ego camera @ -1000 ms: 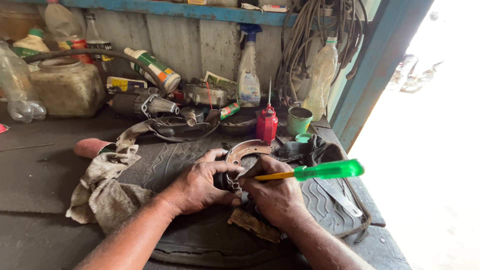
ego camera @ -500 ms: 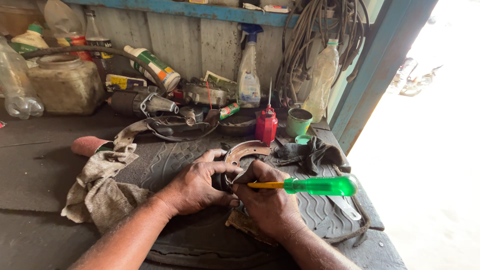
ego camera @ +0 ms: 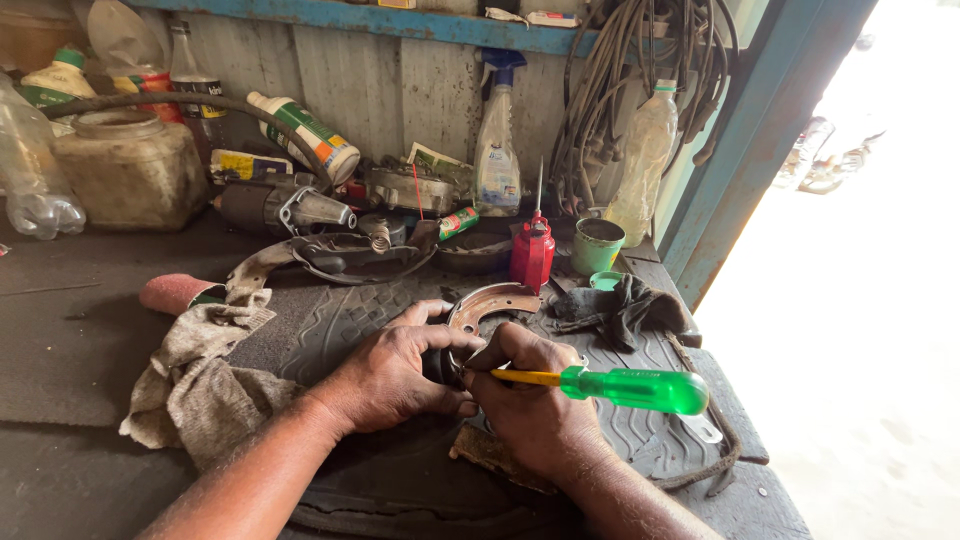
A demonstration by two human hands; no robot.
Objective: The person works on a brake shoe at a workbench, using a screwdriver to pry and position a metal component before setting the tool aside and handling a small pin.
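Left hand (ego camera: pixel 400 375) curls around a rusty, curved metal shoe (ego camera: pixel 487 303); right hand (ego camera: pixel 530 400) grips a glossy green-handled screwdriver (ego camera: pixel 620 387) over ribbed black rubber (ego camera: pixel 340 320).

A crowded bench (ego camera: pixel 70 380) with open room only at its near left and right edges.

Taking the red oil can (ego camera: pixel 532 252) as landmark: behind it and to its left, a spray bottle (ego camera: pixel 497 150), jars, bottles and metal parts stand packed along the back wall, leaving no gap for a hand. Just right of it sit a green cup (ego camera: pixel 598 245) and a dark cloth (ego camera: pixel 620 308), with a blue post (ego camera: pixel 750 150) closing that side. In front of it, both hands and a green-handled screwdriver (ego camera: pixel 630 388) fill the tyre-tread mat (ego camera: pixel 340 320). Well left of it, past a crumpled grey rag (ego camera: pixel 195 385), the dark bench top lies bare. Beyond the post, bright open ground.
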